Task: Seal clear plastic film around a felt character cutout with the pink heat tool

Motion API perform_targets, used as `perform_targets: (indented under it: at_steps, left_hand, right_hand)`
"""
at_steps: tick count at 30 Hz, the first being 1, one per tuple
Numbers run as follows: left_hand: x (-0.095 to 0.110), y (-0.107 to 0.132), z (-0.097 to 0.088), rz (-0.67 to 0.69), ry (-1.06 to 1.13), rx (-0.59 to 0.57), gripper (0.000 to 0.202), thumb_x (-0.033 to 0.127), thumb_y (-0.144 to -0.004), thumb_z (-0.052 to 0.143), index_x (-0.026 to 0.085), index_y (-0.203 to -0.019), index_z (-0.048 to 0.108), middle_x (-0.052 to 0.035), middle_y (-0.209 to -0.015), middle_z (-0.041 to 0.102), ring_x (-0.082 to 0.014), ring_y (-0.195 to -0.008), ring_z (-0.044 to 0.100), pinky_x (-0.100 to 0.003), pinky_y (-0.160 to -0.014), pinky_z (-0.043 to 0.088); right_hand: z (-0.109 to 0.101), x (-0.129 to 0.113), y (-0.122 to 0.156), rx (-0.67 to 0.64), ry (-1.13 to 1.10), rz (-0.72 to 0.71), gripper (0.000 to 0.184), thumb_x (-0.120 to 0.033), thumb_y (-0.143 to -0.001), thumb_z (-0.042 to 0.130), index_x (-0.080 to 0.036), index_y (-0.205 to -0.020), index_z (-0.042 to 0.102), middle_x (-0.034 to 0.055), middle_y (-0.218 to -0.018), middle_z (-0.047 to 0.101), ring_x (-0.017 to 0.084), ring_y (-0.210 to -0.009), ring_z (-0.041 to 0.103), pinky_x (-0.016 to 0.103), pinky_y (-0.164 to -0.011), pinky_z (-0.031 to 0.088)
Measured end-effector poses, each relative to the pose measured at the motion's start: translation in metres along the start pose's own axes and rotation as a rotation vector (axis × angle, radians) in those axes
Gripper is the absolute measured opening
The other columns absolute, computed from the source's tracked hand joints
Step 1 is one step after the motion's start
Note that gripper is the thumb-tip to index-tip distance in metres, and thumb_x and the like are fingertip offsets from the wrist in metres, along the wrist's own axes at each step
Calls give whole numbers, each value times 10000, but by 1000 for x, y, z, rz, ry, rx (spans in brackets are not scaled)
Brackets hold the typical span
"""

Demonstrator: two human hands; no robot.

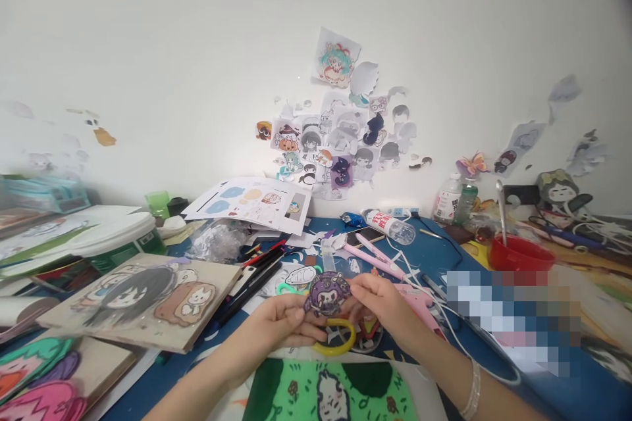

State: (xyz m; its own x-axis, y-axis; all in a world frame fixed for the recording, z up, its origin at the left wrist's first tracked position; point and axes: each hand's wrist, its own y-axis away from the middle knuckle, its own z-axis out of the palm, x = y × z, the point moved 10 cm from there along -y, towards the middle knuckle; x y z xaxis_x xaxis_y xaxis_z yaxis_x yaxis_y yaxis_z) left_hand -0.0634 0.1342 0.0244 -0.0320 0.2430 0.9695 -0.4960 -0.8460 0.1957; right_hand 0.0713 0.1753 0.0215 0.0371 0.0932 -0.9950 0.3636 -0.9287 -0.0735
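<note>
A purple cartoon character cutout [328, 293] is held up between both hands above the table. My left hand [282, 317] is closed on its left edge, thumb on top. At its right edge, the fingers of my right hand [376, 299] pinch it. A yellow ring-shaped handle [340, 342] shows just below the cutout, by my left fingertips; whether my left hand also holds it I cannot tell. Nearer to me lies a green drawing [296, 388] with a white animal figure on it. Behind my left hand is a green ring-shaped handle [291, 289].
To the left are a board with cartoon cutouts [197, 276], black pens [251, 283] and a white-lidded tub [113, 237]. Pink hair straighteners [372, 256], a plastic bottle [390, 227], a white cable [459, 335] and a red bowl [523, 256] lie right. Drawings cover the wall.
</note>
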Motion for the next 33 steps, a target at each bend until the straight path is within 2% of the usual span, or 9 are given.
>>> perform_targets:
  at_steps: [4, 10, 15, 20, 24, 28, 33]
  left_hand:
    - [-2, -3, -8, 26, -4, 72, 490, 533, -757, 607, 121, -1022, 607, -102, -822, 746, -201, -803, 689, -319, -808, 513]
    - [-5, -11, -17, 105, -10, 114, 517, 506, -665, 713, 141, -1011, 590, -47, -740, 728, -192, -766, 680, -315, -777, 519]
    - [-16, -21, -31, 160, -9, 153, 556, 573, -579, 735, 165, -927, 589, -12, -660, 697, -177, -649, 663, -290, -663, 523]
    - [-25, -26, -44, 212, -82, 222, 554, 600, -614, 692, 173, -950, 582, -6, -640, 687, -172, -614, 639, -280, -614, 508]
    - [-25, -28, -44, 263, -79, 210, 494, 596, -651, 665, 190, -918, 572, 2, -624, 680, -161, -582, 627, -248, -554, 475]
    - [-29, -31, -44, 249, -45, 180, 440, 556, -668, 679, 206, -908, 566, 10, -628, 680, -164, -601, 634, -255, -585, 488]
    - [-37, -35, -52, 220, -5, 206, 447, 549, -639, 708, 211, -901, 578, -8, -675, 699, -175, -612, 640, -273, -599, 501]
  right_hand:
    - [3, 0, 0, -51, -2, -10, 395, -551, -777, 537, -167, -868, 554, 44, -695, 695, 169, -562, 643, 250, -495, 429]
    - [6, 7, 0, -68, -91, 30, 408, -542, -756, 571, -165, -911, 545, 38, -731, 695, 144, -533, 630, 257, -525, 456]
    - [9, 9, -3, -67, -78, 1, 394, -541, -749, 578, -171, -880, 532, 24, -702, 685, 128, -492, 617, 234, -477, 441]
    - [12, 8, -5, -93, -78, -46, 384, -544, -749, 577, -179, -857, 530, 11, -670, 673, 117, -459, 602, 221, -462, 429]
    - [11, 10, -6, -103, -71, -52, 359, -529, -776, 562, -184, -873, 536, 10, -668, 671, 117, -463, 600, 226, -475, 453]
    - [11, 11, -7, -94, -90, -60, 371, -541, -768, 565, -186, -868, 534, 10, -657, 668, 114, -446, 587, 224, -465, 455]
    - [11, 3, -4, -61, -53, -64, 330, -509, -785, 553, -183, -834, 535, 17, -658, 666, 104, -439, 574, 207, -455, 436]
